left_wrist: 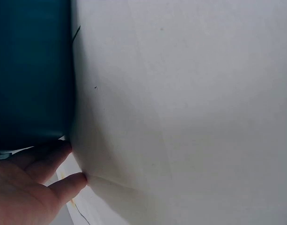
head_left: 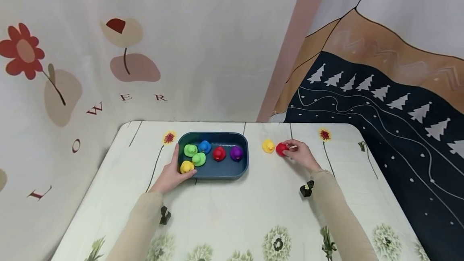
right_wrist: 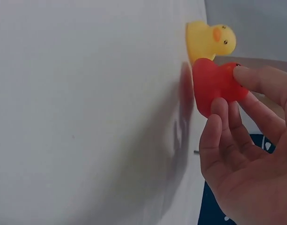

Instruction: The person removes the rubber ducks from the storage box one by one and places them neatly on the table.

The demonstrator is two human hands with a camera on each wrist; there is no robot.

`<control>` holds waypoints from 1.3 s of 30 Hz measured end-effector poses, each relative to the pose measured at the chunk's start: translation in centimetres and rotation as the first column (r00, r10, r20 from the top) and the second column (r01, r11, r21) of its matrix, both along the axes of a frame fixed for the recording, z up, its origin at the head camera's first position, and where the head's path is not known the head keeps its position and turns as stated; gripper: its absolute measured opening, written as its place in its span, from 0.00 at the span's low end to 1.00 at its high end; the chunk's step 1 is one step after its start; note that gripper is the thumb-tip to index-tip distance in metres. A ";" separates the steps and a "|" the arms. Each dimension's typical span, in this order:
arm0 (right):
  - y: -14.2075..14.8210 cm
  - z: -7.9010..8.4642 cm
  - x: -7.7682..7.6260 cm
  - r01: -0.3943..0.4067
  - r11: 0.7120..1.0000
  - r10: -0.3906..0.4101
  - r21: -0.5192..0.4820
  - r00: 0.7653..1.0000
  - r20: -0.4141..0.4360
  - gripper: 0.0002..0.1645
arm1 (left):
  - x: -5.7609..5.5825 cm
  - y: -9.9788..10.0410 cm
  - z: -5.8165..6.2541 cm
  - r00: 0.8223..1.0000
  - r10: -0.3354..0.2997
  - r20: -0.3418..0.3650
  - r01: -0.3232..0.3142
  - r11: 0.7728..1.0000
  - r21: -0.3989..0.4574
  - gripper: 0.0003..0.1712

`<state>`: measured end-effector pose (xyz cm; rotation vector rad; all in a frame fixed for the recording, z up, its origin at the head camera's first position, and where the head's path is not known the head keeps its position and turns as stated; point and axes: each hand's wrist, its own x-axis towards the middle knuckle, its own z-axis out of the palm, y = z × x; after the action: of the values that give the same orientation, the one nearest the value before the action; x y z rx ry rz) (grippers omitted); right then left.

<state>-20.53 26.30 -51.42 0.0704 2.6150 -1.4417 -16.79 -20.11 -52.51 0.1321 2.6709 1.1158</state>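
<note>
Red toy duck [head_left: 280, 149] sits to the right of the dark blue tray [head_left: 221, 169], pinched between the thumb and fingertips of our right hand [head_left: 301, 155]; whether its base touches the flowered tablecloth [head_left: 232, 212] under the tray, we cannot tell. Just beside it, on the side nearer the tray, stands a yellow duck [head_left: 268, 146]. Our left hand [head_left: 169, 176] holds to the tray's near left corner, thumb and forefinger spread apart, the thumb at the near rim and the forefinger along the left end; how tightly the other fingers press, we cannot tell. Inside the tray we count six more ducks: two green ducks [head_left: 190, 150] and a blue duck [head_left: 204, 147] toward the left end, a second yellow duck [head_left: 186, 167] beside our left thumb, a second red duck [head_left: 219, 154] right of centre and a purple duck [head_left: 237, 153] near the right end.
</note>
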 end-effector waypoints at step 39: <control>0.3 -0.6 0.4 0.131 0.991 -0.132 -0.029 0.991 -0.031 0.33 | -0.1 -0.1 0.2 1.000 0.009 0.013 -0.009 1.000 0.014 0.67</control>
<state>-20.10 26.64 -52.00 0.2215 2.6616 -1.5313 -16.88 -20.18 -52.28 0.1153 2.6556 1.1342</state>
